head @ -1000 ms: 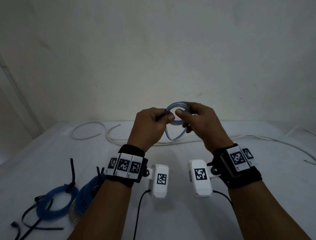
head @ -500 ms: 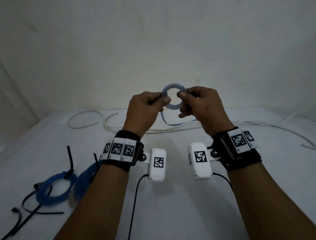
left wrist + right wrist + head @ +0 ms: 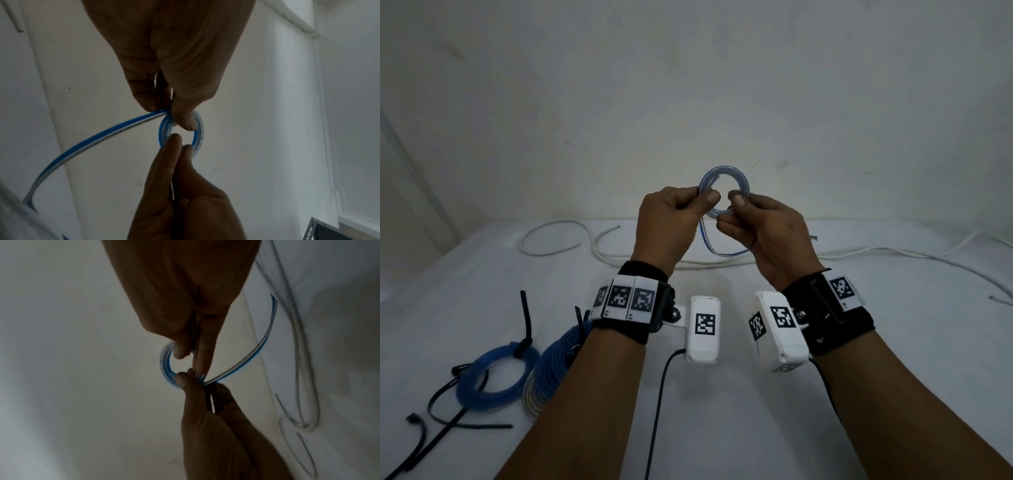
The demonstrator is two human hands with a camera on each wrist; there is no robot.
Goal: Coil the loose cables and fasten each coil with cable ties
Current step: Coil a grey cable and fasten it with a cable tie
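You are holding a small coil of flat blue-and-white striped cable [image 3: 723, 192] up in the air above the middle of the white cloth-covered tabletop [image 3: 722, 394], in front of a pale wall [image 3: 688, 85]. Your left hand [image 3: 669, 228] is pinching the left side of the coil between thumb and curled forefinger. Your right hand [image 3: 765, 233] is pinching the right side, with thumb on the near face and fingers curled behind.

In the left wrist view, the coil [image 3: 180, 131] is sitting between the fingertips of both hands. The right wrist view is showing the same grip, with the coil [image 3: 167, 363] pressed between both thumbs.

An uncoiled tail of the same striped cable [image 3: 714, 245] is hanging down from the coil, curving onto the tabletop behind your hands.

A long loose white cable [image 3: 558, 236] is lying in open curves along the far edge of the tabletop, and its line is running on toward the right edge.

Near the left edge, a blue cable coil [image 3: 494, 377] is lying flat with a black cable tie [image 3: 525, 320] sticking up from it. Just beside it, a second coil of blue and pale cable [image 3: 551, 368] is lying partly hidden under your left forearm. Loose black cable ties [image 3: 441, 421] are lying at the near left corner.
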